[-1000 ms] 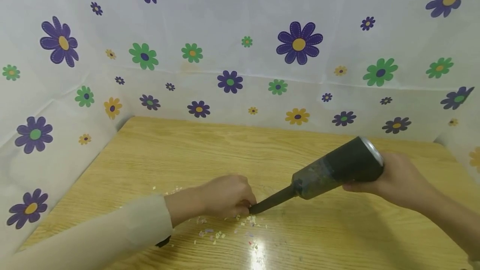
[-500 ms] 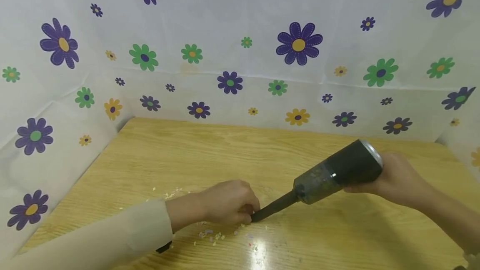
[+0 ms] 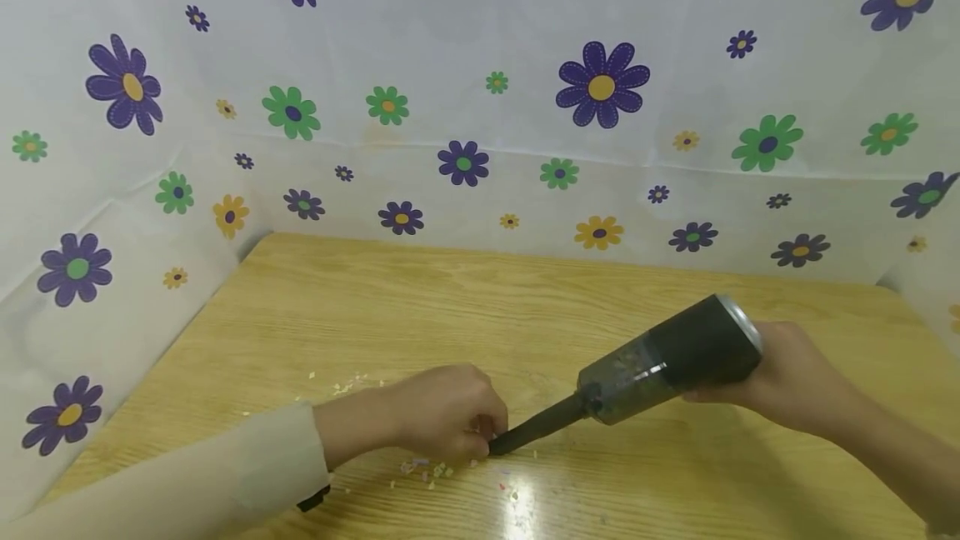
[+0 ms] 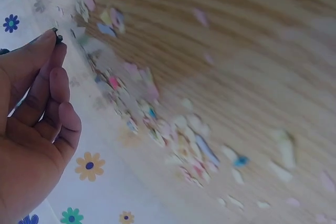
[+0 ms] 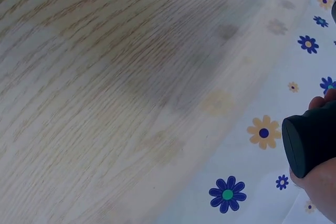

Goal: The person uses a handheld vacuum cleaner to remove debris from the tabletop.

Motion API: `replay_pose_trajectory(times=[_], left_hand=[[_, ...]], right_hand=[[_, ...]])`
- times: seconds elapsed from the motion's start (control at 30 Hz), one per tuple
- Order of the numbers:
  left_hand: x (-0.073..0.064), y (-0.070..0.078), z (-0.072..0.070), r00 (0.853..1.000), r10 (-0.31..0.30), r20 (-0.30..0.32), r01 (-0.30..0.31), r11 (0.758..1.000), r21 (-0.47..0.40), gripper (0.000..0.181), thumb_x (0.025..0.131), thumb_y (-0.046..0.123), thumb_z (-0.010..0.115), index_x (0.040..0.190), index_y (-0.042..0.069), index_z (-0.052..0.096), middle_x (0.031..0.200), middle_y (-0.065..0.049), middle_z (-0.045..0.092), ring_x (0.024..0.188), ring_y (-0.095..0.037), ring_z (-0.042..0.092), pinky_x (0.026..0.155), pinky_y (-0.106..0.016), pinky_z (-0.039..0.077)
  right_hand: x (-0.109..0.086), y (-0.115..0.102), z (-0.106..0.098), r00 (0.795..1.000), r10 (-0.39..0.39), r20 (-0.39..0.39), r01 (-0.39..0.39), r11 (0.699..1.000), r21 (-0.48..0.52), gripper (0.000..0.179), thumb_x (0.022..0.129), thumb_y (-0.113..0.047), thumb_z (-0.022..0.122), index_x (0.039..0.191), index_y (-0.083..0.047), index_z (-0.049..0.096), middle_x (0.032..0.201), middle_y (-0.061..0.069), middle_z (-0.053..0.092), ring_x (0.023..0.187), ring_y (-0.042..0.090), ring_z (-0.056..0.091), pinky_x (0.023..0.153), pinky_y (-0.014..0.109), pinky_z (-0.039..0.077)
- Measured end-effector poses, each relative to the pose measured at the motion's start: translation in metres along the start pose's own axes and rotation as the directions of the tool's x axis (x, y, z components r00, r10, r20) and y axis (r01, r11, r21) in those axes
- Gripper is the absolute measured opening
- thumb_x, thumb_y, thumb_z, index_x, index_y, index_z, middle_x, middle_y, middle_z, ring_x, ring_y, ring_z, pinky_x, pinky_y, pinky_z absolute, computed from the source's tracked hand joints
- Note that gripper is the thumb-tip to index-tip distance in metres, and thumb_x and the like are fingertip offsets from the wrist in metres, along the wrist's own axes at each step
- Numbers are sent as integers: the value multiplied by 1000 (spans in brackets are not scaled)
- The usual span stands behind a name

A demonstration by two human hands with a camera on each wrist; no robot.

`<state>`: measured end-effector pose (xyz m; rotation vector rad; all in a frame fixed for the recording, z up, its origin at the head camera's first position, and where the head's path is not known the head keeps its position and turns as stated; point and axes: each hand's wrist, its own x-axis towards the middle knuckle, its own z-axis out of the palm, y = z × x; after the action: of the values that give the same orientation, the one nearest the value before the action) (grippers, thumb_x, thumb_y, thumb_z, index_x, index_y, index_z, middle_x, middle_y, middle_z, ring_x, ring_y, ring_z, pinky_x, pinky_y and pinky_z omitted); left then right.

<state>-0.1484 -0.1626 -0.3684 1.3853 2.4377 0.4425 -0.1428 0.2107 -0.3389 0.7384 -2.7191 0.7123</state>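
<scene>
A dark handheld vacuum cleaner (image 3: 671, 361) with a clear dust chamber slants down to the left over the wooden table. My right hand (image 3: 795, 373) grips its thick body; the right wrist view shows the fingers curled round the dark handle end (image 5: 310, 142). My left hand (image 3: 442, 411) pinches the tip of the narrow nozzle (image 3: 540, 427) between thumb and finger, low over the table. Small paper scraps (image 3: 427, 469) in several colours lie beside and below the left hand. In the left wrist view, more scraps (image 4: 194, 150) spread across the wood near the fingers.
The wooden table (image 3: 375, 290) is bordered by a white flower-print sheet (image 3: 510, 32) at the back and both sides. Pale scraps (image 3: 352, 382) lie beyond the left forearm. A bright light reflection shows at the table's front.
The vacuum and both hands have shifted slightly nearer and to the left, nozzle tip lower. Fewer scraps show around the nozzle tip than one second ago. Both grips are unchanged.
</scene>
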Motion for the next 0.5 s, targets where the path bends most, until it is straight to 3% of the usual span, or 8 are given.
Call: replay_pose_trajectory(times=[0.17,0.5], left_hand=[[-4,-8,-1,999,30,-33,-30,1000,1,12,81,7,77,92,11,76,86,6,75,76,5,63,74,-11,50],[-11,-5,1,999,0,35,3,996,-84,11,80,8,80,88,13,74,82,9,73,72,9,60,71,-7,49]], right_hand=[[1,-5,4,1000,8,-14,-8,1000,19,52,56,-30,97,99,-13,73,83,-6,74,69,-4,58,58,25,50],[1,-12,8,1000,1,20,-2,999,50,49,58,-31,97,97,-15,73,83,-9,74,70,-4,59,60,25,52]])
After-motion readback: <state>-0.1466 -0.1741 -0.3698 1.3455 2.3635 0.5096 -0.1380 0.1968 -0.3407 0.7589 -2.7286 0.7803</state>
